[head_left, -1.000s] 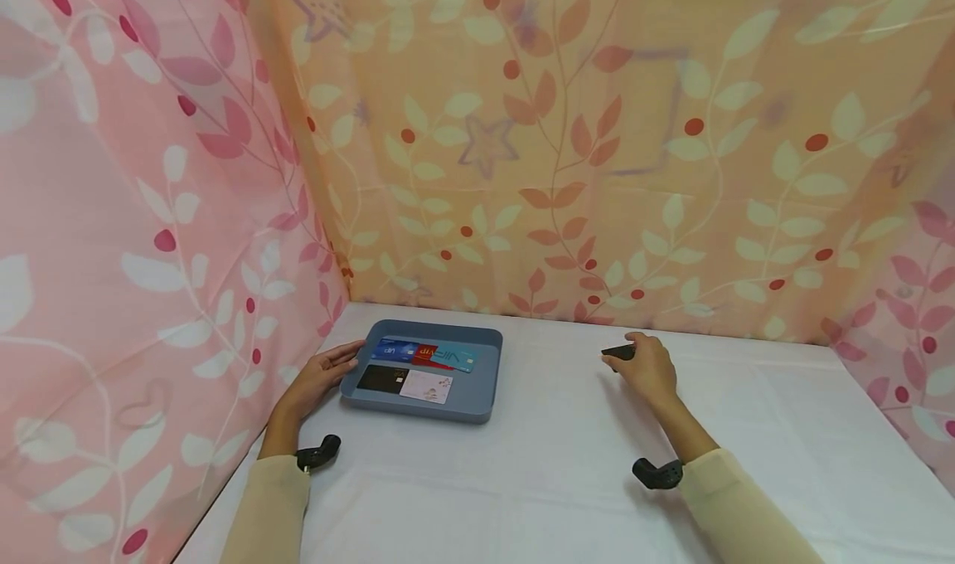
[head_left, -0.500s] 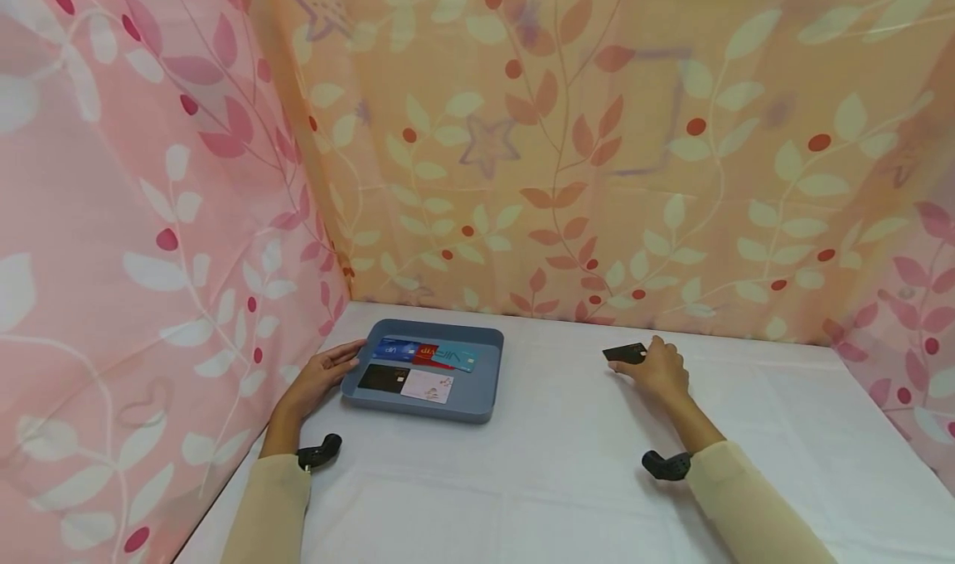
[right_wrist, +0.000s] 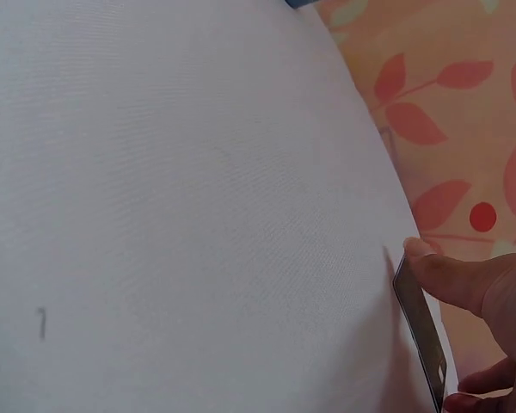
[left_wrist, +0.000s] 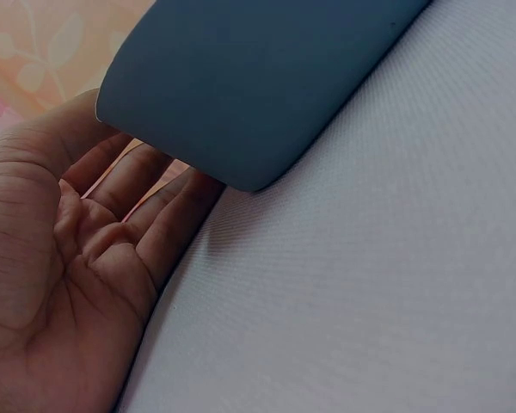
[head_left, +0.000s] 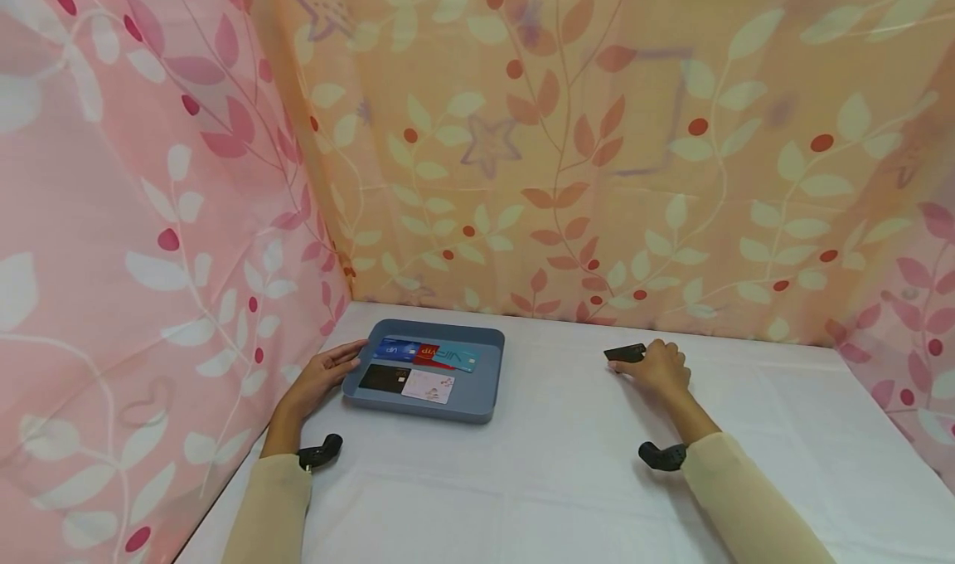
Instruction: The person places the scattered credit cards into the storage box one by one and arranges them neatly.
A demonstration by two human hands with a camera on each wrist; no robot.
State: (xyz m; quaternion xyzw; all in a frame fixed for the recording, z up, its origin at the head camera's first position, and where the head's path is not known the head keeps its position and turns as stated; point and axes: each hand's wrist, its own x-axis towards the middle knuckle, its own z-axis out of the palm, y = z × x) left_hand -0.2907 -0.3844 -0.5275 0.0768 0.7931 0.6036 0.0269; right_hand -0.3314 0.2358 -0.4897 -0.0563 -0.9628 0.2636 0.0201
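Note:
My right hand [head_left: 664, 373] pinches a black card [head_left: 625, 353] at the right side of the table. In the right wrist view the dark card [right_wrist: 421, 327] is tilted, with the thumb at one end and fingertips at the other. My left hand [head_left: 322, 381] rests against the left side of a blue-grey tray [head_left: 492, 381], its fingers extended along the wall. Inside the tray lie a blue card [head_left: 394, 349], a red card [head_left: 425, 355] partly under a teal card [head_left: 457, 358], a black card [head_left: 384, 378] and a white patterned card [head_left: 427, 386].
A white cloth [head_left: 552, 464] covers the table. Floral curtains stand behind it [head_left: 477, 133] and along the left [head_left: 149, 315]. Black wrist camera mounts [head_left: 321, 451] sit on both wrists. Between tray and right hand lies a stretch of bare cloth.
My right hand has shifted slightly to the right, and more of the black card's face shows than a second ago. The left hand and the tray stay put.

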